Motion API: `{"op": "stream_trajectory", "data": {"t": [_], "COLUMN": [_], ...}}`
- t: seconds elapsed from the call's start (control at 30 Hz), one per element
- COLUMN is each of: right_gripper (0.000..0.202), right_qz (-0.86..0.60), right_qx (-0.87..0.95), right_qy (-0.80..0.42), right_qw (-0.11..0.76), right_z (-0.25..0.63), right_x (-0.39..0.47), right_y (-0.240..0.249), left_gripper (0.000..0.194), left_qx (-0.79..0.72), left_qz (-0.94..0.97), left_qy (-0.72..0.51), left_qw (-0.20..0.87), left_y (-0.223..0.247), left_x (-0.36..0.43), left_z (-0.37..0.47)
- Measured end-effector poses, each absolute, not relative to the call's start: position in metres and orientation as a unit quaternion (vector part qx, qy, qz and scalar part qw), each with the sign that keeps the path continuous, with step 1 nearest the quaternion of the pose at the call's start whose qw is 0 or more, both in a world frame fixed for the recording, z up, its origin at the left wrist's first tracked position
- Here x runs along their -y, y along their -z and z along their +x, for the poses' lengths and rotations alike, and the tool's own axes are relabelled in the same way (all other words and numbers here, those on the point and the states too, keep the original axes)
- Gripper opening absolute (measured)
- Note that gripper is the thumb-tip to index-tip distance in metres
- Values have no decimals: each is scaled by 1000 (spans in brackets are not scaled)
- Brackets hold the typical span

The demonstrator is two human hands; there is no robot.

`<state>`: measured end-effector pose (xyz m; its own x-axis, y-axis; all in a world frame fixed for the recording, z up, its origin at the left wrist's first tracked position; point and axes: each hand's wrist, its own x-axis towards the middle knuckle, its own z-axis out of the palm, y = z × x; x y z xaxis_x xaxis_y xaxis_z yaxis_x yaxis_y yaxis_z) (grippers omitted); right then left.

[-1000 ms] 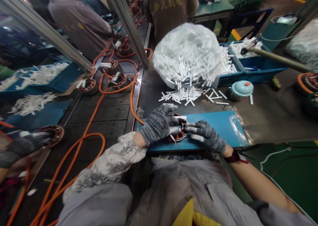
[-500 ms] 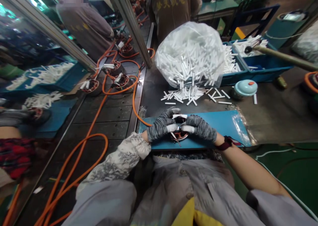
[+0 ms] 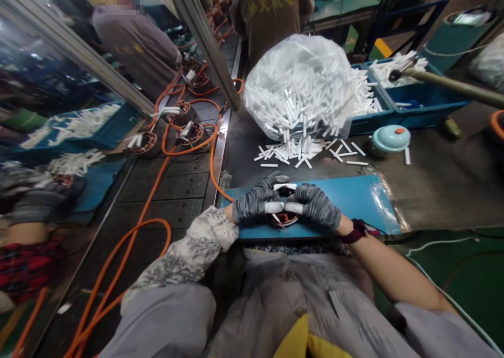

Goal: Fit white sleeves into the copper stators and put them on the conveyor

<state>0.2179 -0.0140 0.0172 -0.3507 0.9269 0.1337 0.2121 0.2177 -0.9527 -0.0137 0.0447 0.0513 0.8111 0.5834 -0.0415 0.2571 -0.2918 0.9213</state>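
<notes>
Working at a dark desk (image 3: 452, 190), over a blue mat (image 3: 346, 195) laid along the near edge, shiny and worn at its right end. Facing a clear plastic bag (image 3: 295, 85) bulging with white tubes, with loose tubes (image 3: 289, 152) strewn before it, blue bins (image 3: 437, 111) beyond to the right, and a pale blue lidded container (image 3: 390, 139) nearer in. To the left, past a metal edge, a dark track (image 3: 177, 179) with orange cable (image 3: 211, 164) looping among wound units (image 3: 191, 133). Farther off, a person in brown (image 3: 271, 19) and a person in grey (image 3: 137, 48); at far left, a co-worker's gloved hand (image 3: 35, 206), blurred. On the mat, between the left hand (image 3: 254, 201) and the right hand (image 3: 318, 204), a small wound ring (image 3: 288, 219): reddish copper along the near side, dark toward the middle, with a white sleeve and thin leads at the near left, and a white strip (image 3: 284, 186) across the far side. Curling both gloved hands close around it, narrow in the grip, pale thumb tips nearly meeting above; cannot tell whether pinching or merely touching.
</notes>
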Motion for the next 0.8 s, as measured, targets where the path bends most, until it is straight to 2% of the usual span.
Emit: {"op": "stream_trajectory", "data": {"t": [0.1,0.2,0.27,0.33,0.4,0.5,0.53,0.67,0.73,0.8], "right_gripper": [21,26,27,23,19,17,20,26,24,26], "right_qz": [-433,-448,-453,-464,-465,-416,-402,-423,-508,-622], "right_qx": [699,658,634,622,636,713,738,796,793,744], "right_qy": [-401,-408,-434,-438,-431,-412,-398,-298,-223,-137], "right_qw": [403,446,452,453,439,384,369,314,250,202], "right_z": [218,229,240,251,257,251,246,232,240,259], "right_x": [21,26,31,40,52,68,70,53,33,8], "right_y": [-16,-9,-6,-4,-4,-1,0,-1,-6,-13], "left_gripper": [40,37,37,36,50,95,95,59,58,66], "left_qx": [-279,-296,-294,-281,-248,-166,-160,-229,-279,-334], "left_qz": [854,911,922,921,918,930,942,965,951,927], "left_qy": [-116,-88,-93,-113,-126,-95,-79,-95,-135,-172], "left_qw": [424,272,233,244,283,313,286,90,21,-15], "left_y": [-54,-54,-54,-55,-57,-54,-50,-27,-14,-1], "left_x": [-47,-47,-47,-50,-55,-59,-57,-32,-19,-11], "left_z": [-5,18,31,31,16,-21,-33,-51,-44,-32]}}
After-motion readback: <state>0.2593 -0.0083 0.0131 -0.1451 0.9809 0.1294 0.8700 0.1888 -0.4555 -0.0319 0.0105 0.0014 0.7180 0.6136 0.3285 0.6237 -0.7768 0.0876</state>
